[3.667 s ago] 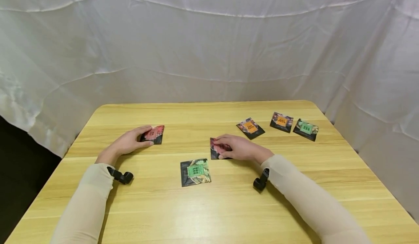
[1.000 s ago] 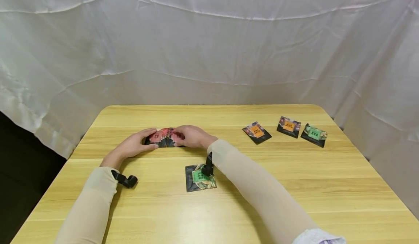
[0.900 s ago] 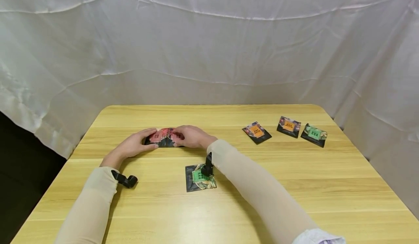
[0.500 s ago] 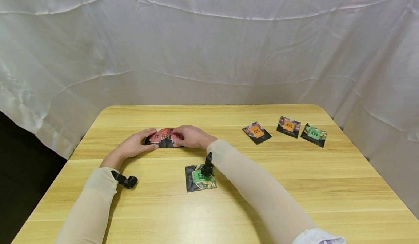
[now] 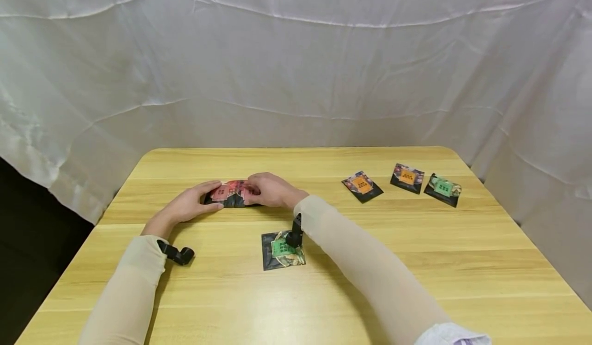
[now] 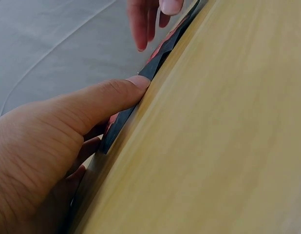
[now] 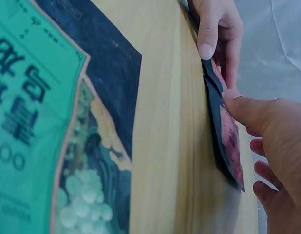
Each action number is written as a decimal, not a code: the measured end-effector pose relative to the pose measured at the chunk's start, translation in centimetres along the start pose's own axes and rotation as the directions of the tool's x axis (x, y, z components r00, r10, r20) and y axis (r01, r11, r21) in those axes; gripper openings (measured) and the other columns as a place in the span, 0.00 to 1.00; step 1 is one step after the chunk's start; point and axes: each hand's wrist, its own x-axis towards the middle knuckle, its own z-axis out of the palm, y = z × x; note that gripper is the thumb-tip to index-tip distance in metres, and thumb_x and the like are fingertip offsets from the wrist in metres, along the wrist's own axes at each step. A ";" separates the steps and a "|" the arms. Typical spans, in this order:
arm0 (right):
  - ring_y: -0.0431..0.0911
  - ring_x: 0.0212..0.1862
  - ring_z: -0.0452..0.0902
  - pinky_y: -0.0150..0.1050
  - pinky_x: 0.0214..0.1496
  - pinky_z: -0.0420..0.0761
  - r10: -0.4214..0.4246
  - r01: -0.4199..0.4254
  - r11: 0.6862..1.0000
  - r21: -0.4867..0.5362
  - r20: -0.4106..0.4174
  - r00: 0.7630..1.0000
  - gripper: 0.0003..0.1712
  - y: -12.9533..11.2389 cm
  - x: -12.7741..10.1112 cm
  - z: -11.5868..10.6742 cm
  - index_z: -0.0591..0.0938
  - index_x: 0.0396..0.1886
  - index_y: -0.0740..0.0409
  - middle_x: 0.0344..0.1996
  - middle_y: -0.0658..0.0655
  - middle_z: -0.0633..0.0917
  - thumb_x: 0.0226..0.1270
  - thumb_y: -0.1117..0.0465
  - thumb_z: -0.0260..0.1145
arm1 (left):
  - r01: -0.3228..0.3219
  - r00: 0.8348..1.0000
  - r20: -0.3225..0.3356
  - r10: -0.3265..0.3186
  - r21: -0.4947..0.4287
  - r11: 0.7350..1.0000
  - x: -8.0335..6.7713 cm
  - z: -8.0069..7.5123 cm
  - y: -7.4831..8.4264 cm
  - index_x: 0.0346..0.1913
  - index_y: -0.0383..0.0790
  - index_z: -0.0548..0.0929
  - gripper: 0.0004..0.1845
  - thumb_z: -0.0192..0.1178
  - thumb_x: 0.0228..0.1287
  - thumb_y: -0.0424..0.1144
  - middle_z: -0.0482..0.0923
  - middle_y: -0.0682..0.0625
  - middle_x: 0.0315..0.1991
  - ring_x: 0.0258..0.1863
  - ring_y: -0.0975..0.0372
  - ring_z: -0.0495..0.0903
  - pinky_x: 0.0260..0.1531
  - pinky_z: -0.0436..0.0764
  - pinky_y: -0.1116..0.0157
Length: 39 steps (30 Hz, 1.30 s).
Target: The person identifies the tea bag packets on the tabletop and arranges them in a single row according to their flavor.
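Two red-labelled sachets (image 5: 231,194) lie flat and touching, side by side on the bench (image 5: 324,283), left of centre. I see my left hand (image 5: 185,207) resting on the left one, its thumb (image 6: 116,95) pressed to the near edge, fingers nearly straight. My right hand (image 5: 270,191) pinches the right one, thumb (image 7: 243,109) on its edge. A green-labelled sachet (image 5: 282,250) lies nearer me, under the right wrist. Two orange-labelled sachets (image 5: 362,185) and another green sachet (image 5: 443,187) sit well apart, far right.
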 end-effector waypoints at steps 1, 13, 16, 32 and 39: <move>0.46 0.66 0.68 0.38 0.69 0.64 0.001 -0.001 1.000 0.005 0.001 1.000 0.34 0.0 -0.1 -0.1 0.73 0.69 0.53 0.64 0.54 0.75 0.69 0.42 0.63 | 0.001 1.000 0.001 -0.001 0.000 1.000 0.0 0.0 0.0 0.76 0.40 0.60 0.45 0.61 0.64 0.61 0.56 0.35 0.73 0.71 0.39 0.56 0.66 0.58 0.39; 0.48 0.70 0.63 0.42 0.73 0.59 0.015 -0.015 0.999 0.043 -0.003 1.000 0.35 0.9 -2.0 -1.5 0.71 0.71 0.51 0.68 0.53 0.71 0.69 0.42 0.62 | 0.004 1.000 0.010 -0.004 -0.010 1.000 0.0 -0.1 0.0 0.76 0.39 0.59 0.45 0.60 0.64 0.62 0.55 0.35 0.74 0.71 0.38 0.54 0.66 0.56 0.38; 0.48 0.71 0.61 0.43 0.73 0.58 0.022 -0.022 0.998 0.053 -0.008 1.000 0.36 1.2 -2.5 -1.7 0.70 0.71 0.50 0.69 0.52 0.70 0.69 0.40 0.62 | 0.001 1.000 0.010 -0.001 -0.002 1.000 0.1 0.0 -0.2 0.76 0.40 0.59 0.45 0.60 0.64 0.62 0.55 0.35 0.74 0.71 0.38 0.54 0.66 0.56 0.38; 0.49 0.71 0.61 0.48 0.73 0.57 0.011 -0.008 0.996 0.092 -0.033 0.999 0.35 3.9 -6.6 -2.8 0.71 0.70 0.48 0.69 0.52 0.71 0.68 0.41 0.64 | 0.000 1.000 0.007 0.000 -0.005 1.000 0.2 0.2 0.0 0.76 0.40 0.60 0.45 0.60 0.64 0.62 0.55 0.34 0.74 0.71 0.38 0.54 0.66 0.56 0.38; 0.50 0.70 0.62 0.50 0.72 0.58 0.003 0.004 0.995 0.098 -0.073 0.997 0.34 5.4 -9.0 -3.5 0.73 0.69 0.50 0.68 0.52 0.71 0.68 0.43 0.64 | 0.011 1.000 0.008 -0.011 -0.015 1.000 0.0 0.0 0.0 0.76 0.40 0.59 0.45 0.60 0.64 0.62 0.55 0.34 0.74 0.71 0.38 0.54 0.66 0.56 0.38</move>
